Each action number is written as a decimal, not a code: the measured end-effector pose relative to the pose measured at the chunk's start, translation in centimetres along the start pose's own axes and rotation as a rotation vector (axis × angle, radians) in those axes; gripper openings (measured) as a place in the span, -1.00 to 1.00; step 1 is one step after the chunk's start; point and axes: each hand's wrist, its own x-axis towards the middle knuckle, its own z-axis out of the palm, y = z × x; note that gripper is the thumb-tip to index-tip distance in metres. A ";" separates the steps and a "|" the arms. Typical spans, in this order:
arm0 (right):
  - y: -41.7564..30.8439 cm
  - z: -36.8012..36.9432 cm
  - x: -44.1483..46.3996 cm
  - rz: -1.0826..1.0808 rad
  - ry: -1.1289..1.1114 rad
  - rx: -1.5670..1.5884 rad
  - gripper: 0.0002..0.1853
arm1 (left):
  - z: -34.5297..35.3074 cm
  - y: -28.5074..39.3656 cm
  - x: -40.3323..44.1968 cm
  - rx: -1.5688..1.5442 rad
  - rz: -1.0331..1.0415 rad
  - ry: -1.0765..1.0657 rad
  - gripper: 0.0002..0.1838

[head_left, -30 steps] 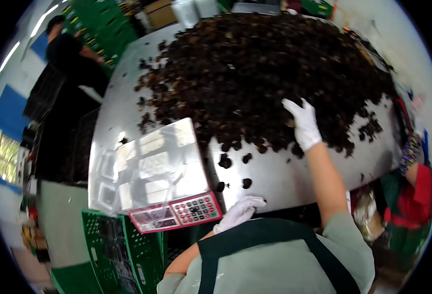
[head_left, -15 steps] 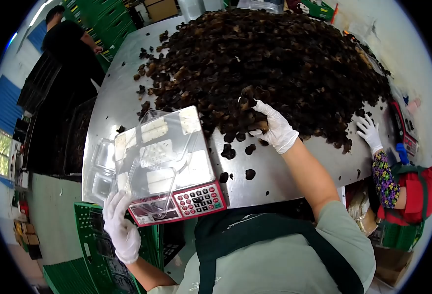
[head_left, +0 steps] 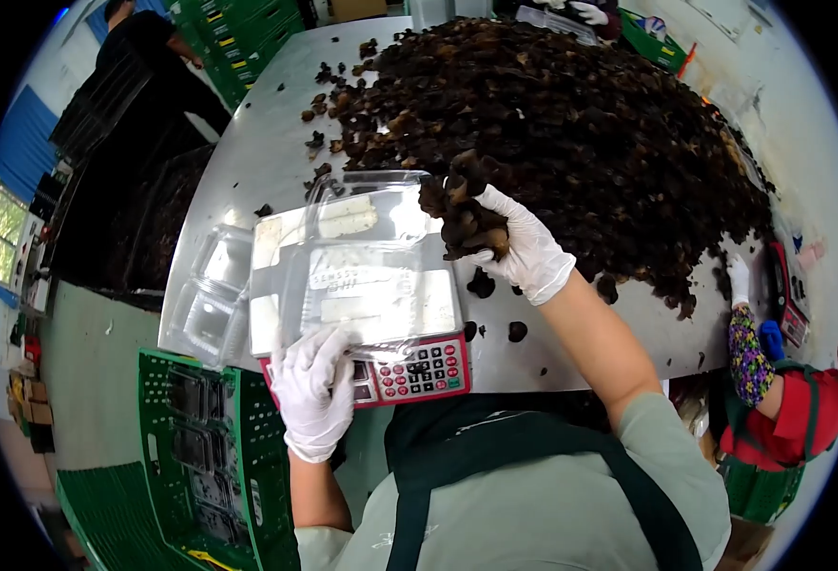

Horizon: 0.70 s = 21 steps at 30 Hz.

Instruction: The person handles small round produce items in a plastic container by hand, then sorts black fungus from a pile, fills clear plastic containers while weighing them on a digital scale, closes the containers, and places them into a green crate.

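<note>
My right hand (head_left: pixel 526 249), in a white glove, is closed round a clump of dark brown fungus pieces (head_left: pixel 468 207) beside the scale's upper right corner. My gloved left hand (head_left: pixel 316 392) has its fingers bent over the front edge of a clear plastic box (head_left: pixel 357 285), which lies on the red and silver scale (head_left: pixel 419 373). The fingers look closed on the box's rim, with the thumb partly hidden. Behind my right hand spreads a large heap of the same dark pieces (head_left: pixel 571 143).
More clear boxes (head_left: pixel 212 295) lie left of the scale on the metal table (head_left: pixel 238 181). Below stands a green crate (head_left: pixel 157 419) holding packed boxes. A co-worker's gloved hand (head_left: pixel 739 278) is at the right, near another scale (head_left: pixel 792 295). A person in black (head_left: pixel 138 48) stands back left.
My right hand has lifted the clump out of the heap and moved left towards the scale. My left hand has come up onto the box's front edge.
</note>
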 end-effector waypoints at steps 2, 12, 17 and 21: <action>0.4 1.7 -0.2 0.014 -0.029 -0.030 -0.73 | 0.3 0.3 -0.3 -0.028 -0.043 0.010 -0.52; 6.0 8.2 1.9 -0.280 -0.132 -1.018 -0.68 | 1.0 0.4 3.9 -0.349 -0.122 0.421 -0.42; 6.3 6.5 1.6 -0.467 -0.335 -1.913 -0.09 | 2.6 -0.4 4.0 -0.367 -0.139 0.220 -0.24; 2.5 6.4 1.1 -0.275 -0.486 -1.277 -0.08 | 3.3 -0.6 3.5 -0.386 -0.186 0.151 -0.22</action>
